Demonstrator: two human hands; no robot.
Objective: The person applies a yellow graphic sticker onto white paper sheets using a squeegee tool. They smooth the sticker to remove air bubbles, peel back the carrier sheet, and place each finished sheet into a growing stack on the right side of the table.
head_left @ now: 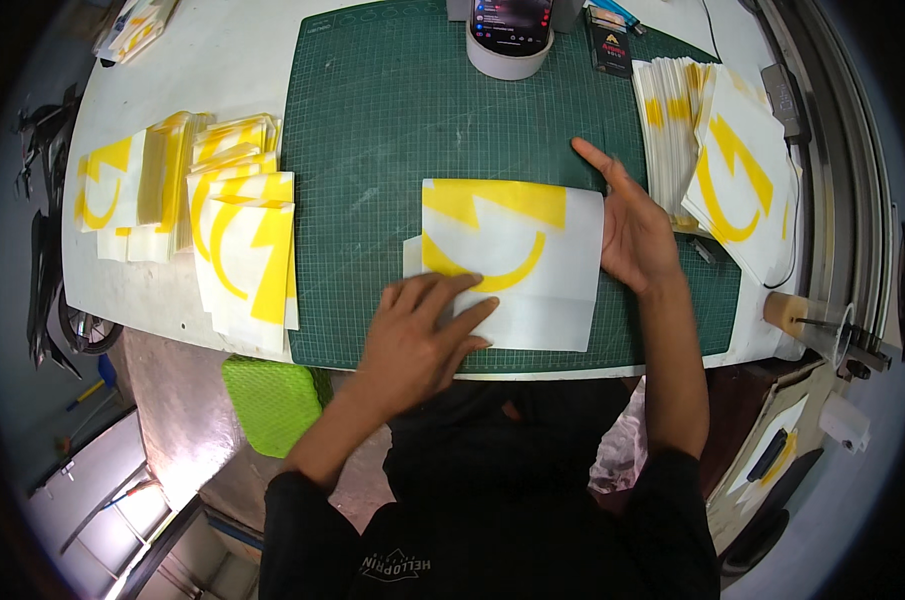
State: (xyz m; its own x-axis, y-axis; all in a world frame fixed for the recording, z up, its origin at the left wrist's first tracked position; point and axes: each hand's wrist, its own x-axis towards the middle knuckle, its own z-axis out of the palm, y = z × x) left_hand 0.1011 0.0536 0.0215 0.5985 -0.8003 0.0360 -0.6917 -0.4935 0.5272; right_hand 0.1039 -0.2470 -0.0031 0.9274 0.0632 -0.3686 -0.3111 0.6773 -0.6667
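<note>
A white sheet with yellow printed shapes [547, 300] lies folded on the green cutting mat [372, 130], in front of me. A small pale flap shows past its left edge. My left hand [422, 325] rests on the sheet's lower left part, fingers spread and lying flat. Along the sheet's right edge stands my right hand [637, 235], its fingers stretched out, thumb and fingers apart, with the palm side toward the paper. Neither hand grips anything that I can see.
Stacks of folded yellow-and-white paper [242, 250] lie left of the mat. More printed sheets [737, 180] are piled at its right. A phone [512, 25] stands on a round white holder [510, 62] at the back, near a dark small box [609, 42]. A plastic cup [817, 325] is at the right edge.
</note>
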